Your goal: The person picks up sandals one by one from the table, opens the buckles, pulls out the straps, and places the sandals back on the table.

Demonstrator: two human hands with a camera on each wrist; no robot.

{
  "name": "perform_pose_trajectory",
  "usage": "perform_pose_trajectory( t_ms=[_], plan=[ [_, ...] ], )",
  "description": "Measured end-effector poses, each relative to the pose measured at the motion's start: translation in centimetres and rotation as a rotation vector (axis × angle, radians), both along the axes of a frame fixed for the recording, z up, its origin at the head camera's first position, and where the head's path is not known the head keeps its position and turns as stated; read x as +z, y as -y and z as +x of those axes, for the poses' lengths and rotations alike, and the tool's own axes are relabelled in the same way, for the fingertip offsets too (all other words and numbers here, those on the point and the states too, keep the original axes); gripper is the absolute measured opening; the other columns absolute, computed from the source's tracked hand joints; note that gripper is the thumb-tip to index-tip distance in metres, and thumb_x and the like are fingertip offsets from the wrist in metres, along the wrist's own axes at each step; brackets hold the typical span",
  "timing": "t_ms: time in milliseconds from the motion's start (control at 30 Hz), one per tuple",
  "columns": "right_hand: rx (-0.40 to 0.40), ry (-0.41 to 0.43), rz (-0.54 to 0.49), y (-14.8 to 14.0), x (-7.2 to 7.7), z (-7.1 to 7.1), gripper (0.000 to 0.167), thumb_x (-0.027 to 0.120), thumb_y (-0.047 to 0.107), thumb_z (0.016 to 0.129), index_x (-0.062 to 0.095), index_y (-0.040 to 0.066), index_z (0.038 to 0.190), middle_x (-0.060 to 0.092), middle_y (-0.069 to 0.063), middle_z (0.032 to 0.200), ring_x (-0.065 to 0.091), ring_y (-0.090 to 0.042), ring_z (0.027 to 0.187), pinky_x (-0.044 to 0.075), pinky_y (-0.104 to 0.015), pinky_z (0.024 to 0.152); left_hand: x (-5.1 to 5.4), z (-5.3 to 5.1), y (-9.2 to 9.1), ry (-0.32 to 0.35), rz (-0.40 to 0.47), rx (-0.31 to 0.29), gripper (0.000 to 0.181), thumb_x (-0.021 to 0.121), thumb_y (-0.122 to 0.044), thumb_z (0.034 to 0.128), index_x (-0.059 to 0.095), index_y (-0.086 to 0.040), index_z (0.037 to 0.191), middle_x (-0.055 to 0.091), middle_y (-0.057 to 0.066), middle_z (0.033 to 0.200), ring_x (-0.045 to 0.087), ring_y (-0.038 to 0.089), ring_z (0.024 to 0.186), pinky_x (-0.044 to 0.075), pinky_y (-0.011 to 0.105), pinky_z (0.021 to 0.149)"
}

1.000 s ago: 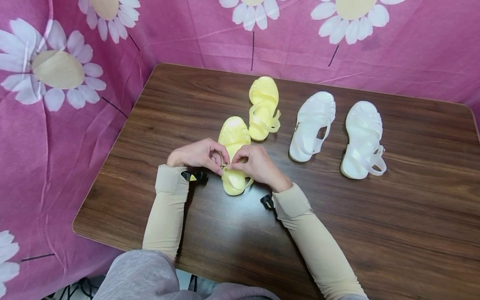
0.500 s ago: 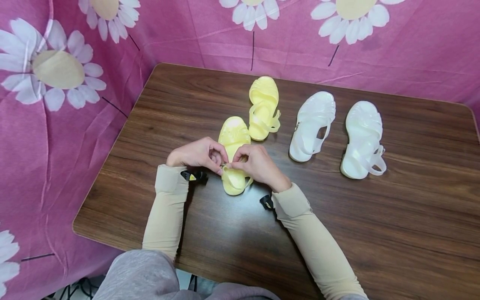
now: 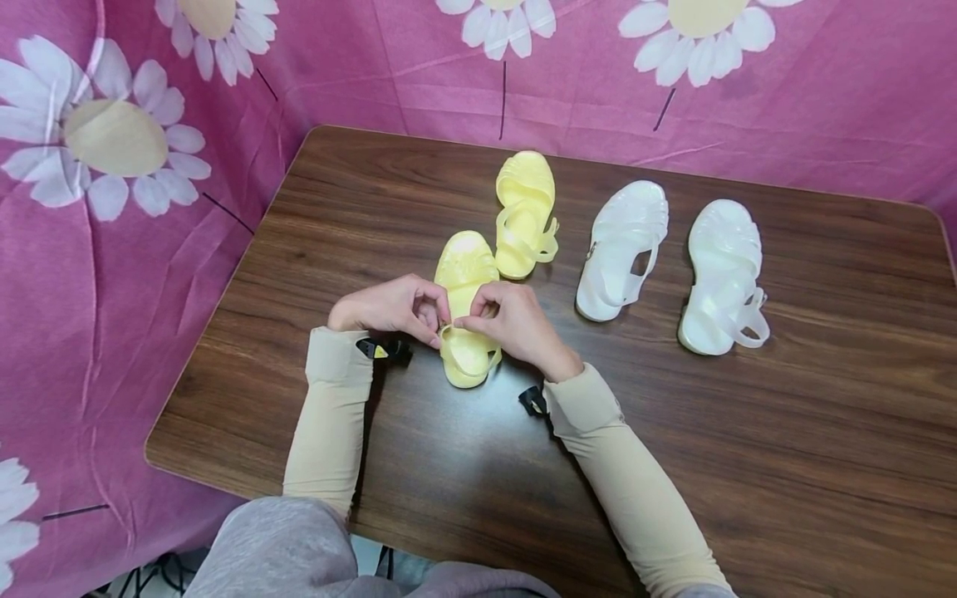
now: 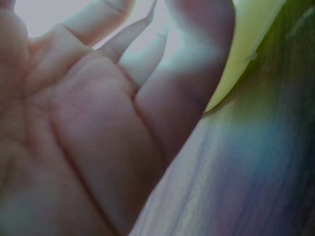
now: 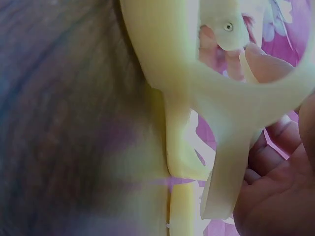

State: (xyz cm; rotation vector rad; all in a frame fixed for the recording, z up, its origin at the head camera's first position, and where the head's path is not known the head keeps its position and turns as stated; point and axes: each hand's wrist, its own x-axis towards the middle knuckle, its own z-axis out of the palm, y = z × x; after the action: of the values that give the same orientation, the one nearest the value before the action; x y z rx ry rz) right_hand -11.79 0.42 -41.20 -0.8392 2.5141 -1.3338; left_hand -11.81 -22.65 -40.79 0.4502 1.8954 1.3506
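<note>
A yellow jelly sandal [image 3: 467, 270] lies on the table with its toe pointing away from me. My left hand [image 3: 392, 307] pinches the ankle strap's buckle side between thumb and forefinger, at the sandal's left edge. From the other side, my right hand [image 3: 519, 324] brings its bent thumb and forefinger to the ankle strap [image 3: 465, 339], seemingly pinching it; the fingertips hide the exact hold. In the right wrist view, the pale strap [image 5: 229, 152] loops close to the curled fingers, and a flap with a small metal stud [image 5: 228, 27] shows near other fingertips.
A second yellow sandal [image 3: 525, 212] lies just behind and right of the first. Farther right are two white sandals, one [image 3: 622, 249] nearer and one [image 3: 721, 274] beyond it. Pink flowered cloth [image 3: 419, 75] hangs along the brown table's [image 3: 822, 465] back and left sides.
My right hand's fingertips have shifted slightly right, away from the left fingertips. The left hand has moved a little left. The sandals stay in place.
</note>
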Motion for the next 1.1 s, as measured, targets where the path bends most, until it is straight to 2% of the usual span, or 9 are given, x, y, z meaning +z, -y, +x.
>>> perform_pose_trajectory(
  t_ms=[200,433,633,833,967,1100],
  plan=[
    [0.030,-0.007,0.005,-0.4,0.4,-0.1,0.022,0.082,0.026,0.077,0.065,0.014,0.068,0.063,0.003,0.069,0.053,-0.011,0.065,0.043,-0.024,0.062,-0.1,0.1,0.2,0.074,0.039,0.002,0.024,0.073,0.006,0.0783,0.055,0.008,0.094,0.070,0.006,0.073,0.066,0.010,0.067,0.052,0.022,0.063],
    [0.225,-0.035,0.097,-0.7,0.9,-0.1,0.017,0.083,0.026,0.075,0.071,0.014,0.079,0.067,0.005,0.077,0.057,-0.013,0.076,0.046,-0.027,0.071,0.1,0.2,0.4,0.122,0.062,0.005,0.026,0.070,0.007,0.0803,0.051,0.005,0.098,0.067,0.005,0.077,0.066,0.010,0.072,0.052,0.022,0.068],
    [0.313,-0.068,0.143,-0.7,1.1,0.1,0.018,0.083,0.024,0.075,0.073,0.012,0.084,0.067,0.002,0.083,0.058,-0.015,0.082,0.047,-0.029,0.077,0.2,0.1,0.8,0.102,0.061,-0.017,0.031,0.068,0.000,0.0859,0.050,0.007,0.110,0.066,0.006,0.083,0.063,0.010,0.071,0.049,0.023,0.067],
    [0.402,-0.124,0.084,-0.1,1.2,0.5,0.009,0.075,0.016,0.082,0.073,0.010,0.089,0.068,0.000,0.088,0.062,-0.016,0.086,0.047,-0.030,0.084,0.2,0.1,1.1,0.063,0.023,-0.033,0.027,0.065,-0.007,0.0904,0.056,0.007,0.112,0.064,0.015,0.078,0.056,0.014,0.066,0.048,0.026,0.064],
    [0.422,-0.175,0.035,0.2,1.0,0.9,0.008,0.068,0.010,0.085,0.073,0.010,0.091,0.068,0.000,0.089,0.063,-0.014,0.087,0.048,-0.029,0.086,0.3,0.1,1.3,0.036,0.005,-0.051,0.026,0.065,-0.009,0.0904,0.059,0.006,0.111,0.063,0.018,0.076,0.055,0.013,0.064,0.048,0.026,0.063],
    [0.417,-0.195,0.011,0.3,0.9,1.0,0.009,0.067,0.007,0.085,0.073,0.009,0.091,0.067,0.001,0.088,0.064,-0.014,0.086,0.048,-0.027,0.084,0.3,0.1,1.3,0.044,0.010,-0.053,0.025,0.066,-0.008,0.0900,0.060,0.005,0.111,0.061,0.019,0.075,0.055,0.012,0.064,0.048,0.026,0.064]
  ],
)
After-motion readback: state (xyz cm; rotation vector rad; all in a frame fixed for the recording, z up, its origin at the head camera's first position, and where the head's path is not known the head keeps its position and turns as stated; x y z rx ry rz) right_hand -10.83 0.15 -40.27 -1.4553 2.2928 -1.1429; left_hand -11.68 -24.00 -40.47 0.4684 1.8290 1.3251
